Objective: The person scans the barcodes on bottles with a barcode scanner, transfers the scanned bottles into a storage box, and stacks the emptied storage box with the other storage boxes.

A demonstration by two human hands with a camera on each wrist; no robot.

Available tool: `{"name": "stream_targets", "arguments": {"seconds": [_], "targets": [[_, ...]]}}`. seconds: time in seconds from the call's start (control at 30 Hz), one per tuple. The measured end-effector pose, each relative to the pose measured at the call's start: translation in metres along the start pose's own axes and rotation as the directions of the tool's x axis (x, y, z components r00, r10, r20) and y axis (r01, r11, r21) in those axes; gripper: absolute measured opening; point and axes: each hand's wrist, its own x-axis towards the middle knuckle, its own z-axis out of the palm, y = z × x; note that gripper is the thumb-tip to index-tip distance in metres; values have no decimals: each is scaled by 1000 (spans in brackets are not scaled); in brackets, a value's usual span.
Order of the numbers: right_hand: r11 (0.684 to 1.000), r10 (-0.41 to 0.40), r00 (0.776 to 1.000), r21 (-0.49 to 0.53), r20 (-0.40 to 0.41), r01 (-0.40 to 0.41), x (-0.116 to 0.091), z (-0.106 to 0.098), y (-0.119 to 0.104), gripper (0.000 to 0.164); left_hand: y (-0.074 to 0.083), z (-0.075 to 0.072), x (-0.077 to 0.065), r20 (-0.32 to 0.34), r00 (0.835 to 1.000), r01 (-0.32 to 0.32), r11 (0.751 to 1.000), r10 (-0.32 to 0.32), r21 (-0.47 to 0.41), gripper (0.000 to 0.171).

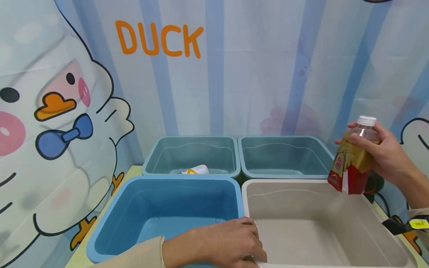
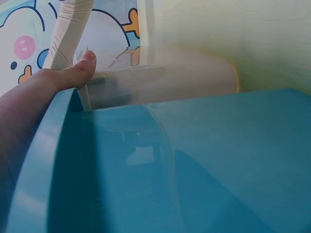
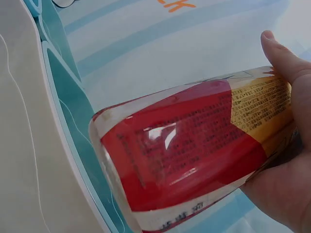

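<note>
My right hand [image 1: 388, 152] grips a plastic drink bottle [image 1: 353, 160] around its upper part, just below the white cap. The bottle leans, with its base toward the lower left, over the back right corner of the beige bin [image 1: 311, 203]. Its gold and red label and the base [image 3: 184, 150] fill the middle of the right wrist view. My left hand [image 1: 231, 242] rests at the front left corner of the beige bin, fingers bent over the rim beside the blue bin [image 1: 164, 178]. In the left wrist view its thumb [image 2: 82, 68] sticks up past the blue rim.
Two teal bins stand behind, a left one [image 1: 197, 140] with a white and yellow crumpled item [image 1: 196, 169] inside and a right one [image 1: 285, 140]. A duck-printed curtain [image 1: 248, 74] hangs behind. The bins stand on a pale yellow table [image 1: 134, 172].
</note>
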Motion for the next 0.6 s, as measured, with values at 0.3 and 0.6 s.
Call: {"name": "stream_targets", "arguments": {"seconds": [0.3, 0.6], "targets": [[999, -43, 997, -23, -60, 41, -6, -16, 10, 49, 0, 1, -1, -8, 1000, 3, 1000, -3, -16, 31], [989, -26, 989, -149, -148, 3, -8, -28, 13, 53, 2, 0, -1, -10, 1000, -1, 1000, 1, 6, 30]]}}
